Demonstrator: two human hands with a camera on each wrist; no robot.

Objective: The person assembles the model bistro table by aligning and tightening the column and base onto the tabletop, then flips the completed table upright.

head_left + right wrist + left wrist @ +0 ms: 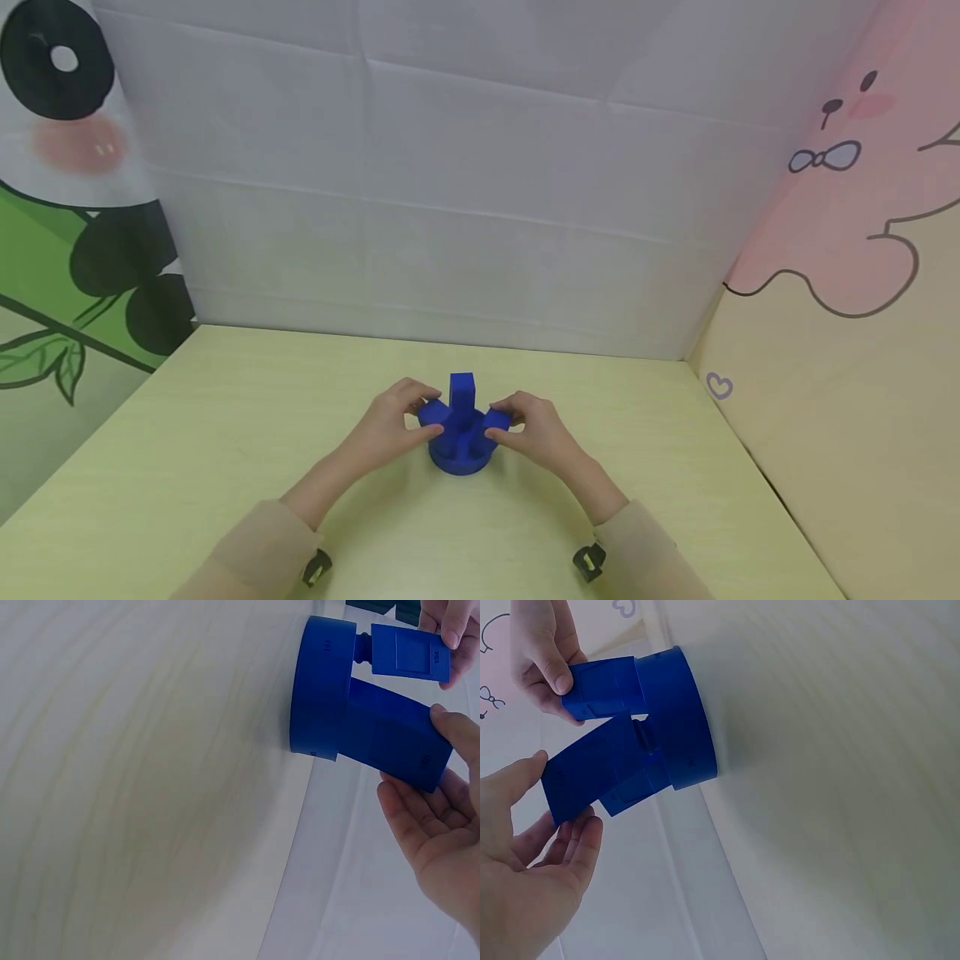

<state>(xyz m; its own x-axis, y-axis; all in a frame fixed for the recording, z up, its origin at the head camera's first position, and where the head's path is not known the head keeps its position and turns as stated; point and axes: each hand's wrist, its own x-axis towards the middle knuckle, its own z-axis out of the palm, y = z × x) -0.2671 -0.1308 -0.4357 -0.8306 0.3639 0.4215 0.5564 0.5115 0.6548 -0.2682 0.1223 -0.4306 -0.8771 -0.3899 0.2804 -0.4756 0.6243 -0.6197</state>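
A round blue base (461,463) stands on the table, with a blue rectangular block (462,390) upright at its far side. My left hand (392,427) pinches a second blue block (433,412) between thumb and fingers at the base's left; the left wrist view shows this block (592,769) tilted. On the right, my right hand (542,429) pinches a third blue block (498,419) by its outer end. In the right wrist view that block (394,735) leans outward from the base (322,690). Where the blocks meet the base is partly hidden.
The pale wooden table (225,433) reaches back to a white cloth wall (450,208). A panel with a pink cartoon animal (862,217) stands on the right, and a cartoon panel with green (45,250) on the left. Dark devices hang at both cuffs.
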